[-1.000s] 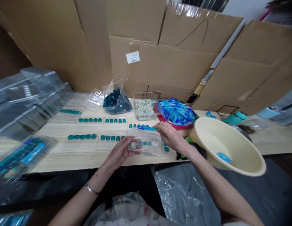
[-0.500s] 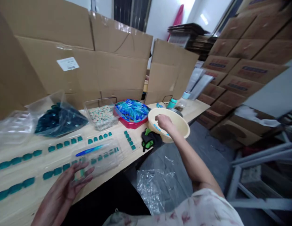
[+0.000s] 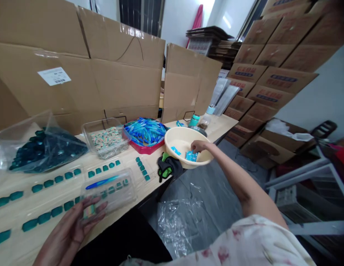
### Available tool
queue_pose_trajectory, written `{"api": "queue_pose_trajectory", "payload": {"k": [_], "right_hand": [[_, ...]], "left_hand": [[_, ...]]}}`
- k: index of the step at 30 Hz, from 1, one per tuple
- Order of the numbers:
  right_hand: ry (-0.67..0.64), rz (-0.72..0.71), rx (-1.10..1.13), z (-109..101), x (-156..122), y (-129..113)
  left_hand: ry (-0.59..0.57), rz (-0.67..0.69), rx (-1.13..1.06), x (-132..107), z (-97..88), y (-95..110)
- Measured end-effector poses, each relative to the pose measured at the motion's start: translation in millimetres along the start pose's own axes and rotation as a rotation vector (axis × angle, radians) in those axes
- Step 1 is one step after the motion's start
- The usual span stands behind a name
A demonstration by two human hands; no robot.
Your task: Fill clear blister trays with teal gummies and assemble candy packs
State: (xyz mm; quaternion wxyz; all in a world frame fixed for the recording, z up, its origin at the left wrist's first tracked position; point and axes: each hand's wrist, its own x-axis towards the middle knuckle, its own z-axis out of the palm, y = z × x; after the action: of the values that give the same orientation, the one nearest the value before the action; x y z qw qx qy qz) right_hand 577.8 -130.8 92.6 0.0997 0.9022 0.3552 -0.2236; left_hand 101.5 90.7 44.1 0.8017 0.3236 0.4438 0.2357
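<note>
I have the left hand [image 3: 68, 238] low at the table's near edge, fingers curled and spread a little beneath a clear plastic tray [image 3: 108, 191], gripping it from below and tilting it up off the surface. A thin blue stick [image 3: 101, 182] lies inside the tray, with a row of teal tiles [image 3: 111, 189] showing through the lid, and a small striped piece [image 3: 89, 212] sits right by the fingertips.

The right arm [image 3: 232, 170] stretches out across the table edge, and the right hand [image 3: 198, 146] dips into a cream plastic basin [image 3: 185, 157], fingers close together and pointing down at a small blue packet [image 3: 191, 156]. Whether they're pinching it, I can't tell from here. A second blue piece [image 3: 176, 150] lies apart on the basin floor.

The pale wooden table [image 3: 149, 173] carries more rows of teal tiles [image 3: 57, 211], a bag of dark teal pieces [image 3: 47, 153], a clear box of patterned pieces [image 3: 105, 138] and a red tray [image 3: 145, 146] heaped with blue pieces — a green-and-black glove [image 3: 166, 168] sits just beside the basin. Cardboard boxes [image 3: 77, 81] wall off the far side, stacked cartons [image 3: 271, 85] fill the right, and crumpled clear plastic [image 3: 174, 229] lies on the grey floor.
</note>
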Motion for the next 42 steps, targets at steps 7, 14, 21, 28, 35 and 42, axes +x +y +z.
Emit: {"api": "queue_pose_trajectory", "payload": {"k": [7,14,21,28,35,42], "right_hand": [[0.549,-0.105,0.194,-20,-46,-17],[0.409,-0.707,0.814,7,-110,-200],[0.487,-1.061,0.422,58,-116,-319],[0.638,-1.36,0.322,18,-87,-446],[0.4,-1.377,-0.006,47,-39,-677],[0.516,-1.325,-0.117,101,-57,-764]], "left_hand": [[-0.141,0.089,-0.023,1,-0.7,-8],[-0.289,0.236,-0.101,-7,1.5,-11],[-0.176,0.35,-0.187,-27,-30.2,-10],[0.216,0.506,-0.329,-67,-127.5,-5],[0.479,0.532,-0.456,-94,-191.2,-24],[0.615,0.44,-0.608,-107,-208.9,-26]]}}
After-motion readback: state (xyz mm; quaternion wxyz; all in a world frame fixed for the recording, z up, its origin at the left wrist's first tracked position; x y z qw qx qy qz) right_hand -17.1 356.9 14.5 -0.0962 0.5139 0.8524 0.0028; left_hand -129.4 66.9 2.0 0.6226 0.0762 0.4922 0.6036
